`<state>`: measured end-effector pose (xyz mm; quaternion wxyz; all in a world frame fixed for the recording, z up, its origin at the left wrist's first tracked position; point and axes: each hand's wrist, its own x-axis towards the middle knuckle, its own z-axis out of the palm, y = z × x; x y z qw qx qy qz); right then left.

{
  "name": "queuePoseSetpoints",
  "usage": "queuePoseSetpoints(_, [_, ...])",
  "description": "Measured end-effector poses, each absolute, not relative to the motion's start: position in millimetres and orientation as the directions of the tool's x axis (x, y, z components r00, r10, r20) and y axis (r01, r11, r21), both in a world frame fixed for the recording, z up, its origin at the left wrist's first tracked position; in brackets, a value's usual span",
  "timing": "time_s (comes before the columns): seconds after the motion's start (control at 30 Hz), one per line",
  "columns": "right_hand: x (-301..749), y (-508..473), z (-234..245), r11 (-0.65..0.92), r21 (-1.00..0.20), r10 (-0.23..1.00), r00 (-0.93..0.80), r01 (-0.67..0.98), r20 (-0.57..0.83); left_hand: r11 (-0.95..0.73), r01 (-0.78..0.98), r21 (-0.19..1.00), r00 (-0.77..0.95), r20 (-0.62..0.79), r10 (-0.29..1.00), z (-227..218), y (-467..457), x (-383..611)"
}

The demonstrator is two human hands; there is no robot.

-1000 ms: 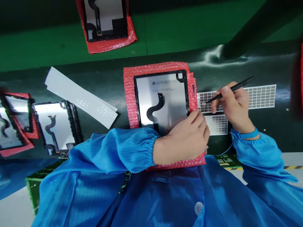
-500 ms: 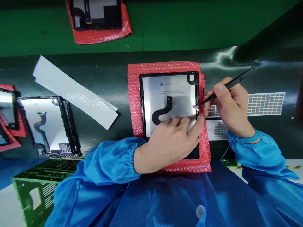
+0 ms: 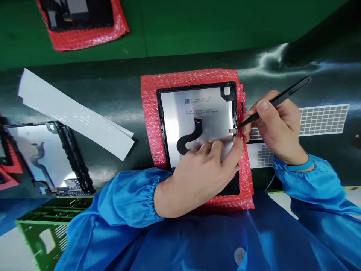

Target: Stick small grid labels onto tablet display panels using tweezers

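Observation:
A tablet screen panel [image 3: 214,130] with a silver back and black frame lies on red bubble wrap [image 3: 149,109]. A dark curved flex cable [image 3: 194,135] runs across its back. My left hand [image 3: 200,171] lies over the lower part with curled fingers, gripping the panel at its right edge; the fingertips are partly hidden. Between the thumb and fingers of my right hand [image 3: 273,122] is a pair of black tweezers [image 3: 278,101]. Their tips meet the right frame edge beside a small light-coloured tab [image 3: 233,131], just above my left fingertip. Whether they pinch the tab, I cannot tell.
White strips [image 3: 76,113] lie to the left, overlapping another tablet panel [image 3: 47,154]. Sheets of small grid labels [image 3: 324,119] are on the right. At the upper left, another panel [image 3: 98,17] rests on red wrap. A green crate [image 3: 36,241] stands at lower left.
The view has shifted, with objects on the left now farther left. My hands keep nearly the same places on the panel, and the tweezers stay at its right edge.

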<state>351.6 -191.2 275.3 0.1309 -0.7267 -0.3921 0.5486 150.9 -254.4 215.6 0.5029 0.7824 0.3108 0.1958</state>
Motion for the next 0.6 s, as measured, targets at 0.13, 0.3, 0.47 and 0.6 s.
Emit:
queuePoseSetpoints(0.13, [350.7, -191.3, 275.8, -0.683, -0.614, 0.692, 0.083, 0.395, -0.717, -0.298, 0.292, 0.909, 0.736, -0.014, 0.677, 216.1, -255.1, 151.6])
queuePoseSetpoints(0.3, [349.4, -190.4, 275.4, -0.689, -0.607, 0.685, 0.08, 0.395, -0.724, -0.297, 0.284, 0.912, 0.733, -0.006, 0.68, 216.9, -254.0, 152.7])
queuePoseSetpoints(0.47, [350.9, -190.8, 275.2, -0.694, -0.599, 0.679, 0.086, 0.4, -0.729, -0.292, 0.276, 0.916, 0.737, -0.007, 0.676, 216.6, -252.8, 151.8])
queuePoseSetpoints(0.6, [351.1, -191.0, 275.2, -0.702, -0.599, 0.677, 0.099, 0.386, -0.729, -0.295, 0.273, 0.915, 0.737, -0.002, 0.676, 215.8, -253.2, 150.5])
